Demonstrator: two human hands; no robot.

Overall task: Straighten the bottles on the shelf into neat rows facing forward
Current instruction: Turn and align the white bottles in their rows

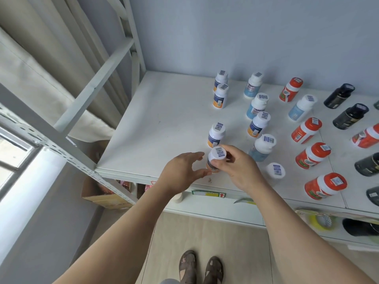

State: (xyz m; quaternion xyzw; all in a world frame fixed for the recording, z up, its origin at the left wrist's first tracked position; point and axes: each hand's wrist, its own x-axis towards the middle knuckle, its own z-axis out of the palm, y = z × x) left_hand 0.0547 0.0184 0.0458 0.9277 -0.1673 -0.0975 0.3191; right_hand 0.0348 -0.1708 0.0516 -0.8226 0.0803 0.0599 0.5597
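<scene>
While gripped near the front edge of the white shelf board (164,111), a white-capped bottle with a dark blue label (215,158) is held upright.

The bottle is clasped by the curled right hand (235,167); the left hand (184,171), fingers relaxed and spread, touches it with the thumb. Behind stand white-capped blue-and-orange bottles (216,135); rightward, red-capped bottles (312,155).

held bottle (215,158): label mostly hidden by fingers (220,163)
black bottles (369,163): cut off at right edge
cap stickers (268,139): print unreadable

white-capped bottle (215,158) upright at shelf (164,124) front edge, other bottles (259,105) in loose rows
</scene>
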